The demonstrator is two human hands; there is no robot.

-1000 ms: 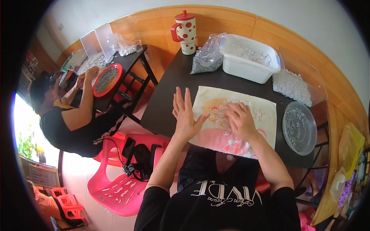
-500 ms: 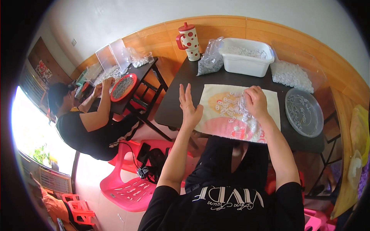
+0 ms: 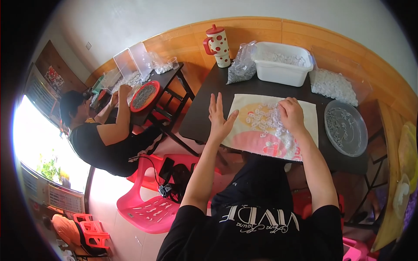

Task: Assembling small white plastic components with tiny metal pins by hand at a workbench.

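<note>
My left hand (image 3: 221,121) is raised just off the left edge of a printed cream cloth mat (image 3: 244,142), its fingers stretched, thumb apart and nothing in it. My right hand (image 3: 291,114) is curled, knuckles up, over the right side of a pile of small white plastic pieces (image 3: 260,118) with holes. Its fingertips are hidden from view, so whatever they pinch cannot be made out. More white bits lie below that hand, over the mat's pink print. The mat's near edge reaches the table edge by my lap.
Behind the mat stand a dotted tumbler (image 3: 217,45), a bag of grey pieces (image 3: 241,69), a white tub (image 3: 282,71) and a bag of white pieces (image 3: 333,85). A round clear tray (image 3: 348,130) sits at right. Another person (image 3: 104,135) works at the left table.
The whole view has shifted slightly. My left thumb now stands further out from the palm. My right hand stays curled over the white pieces with little movement.
</note>
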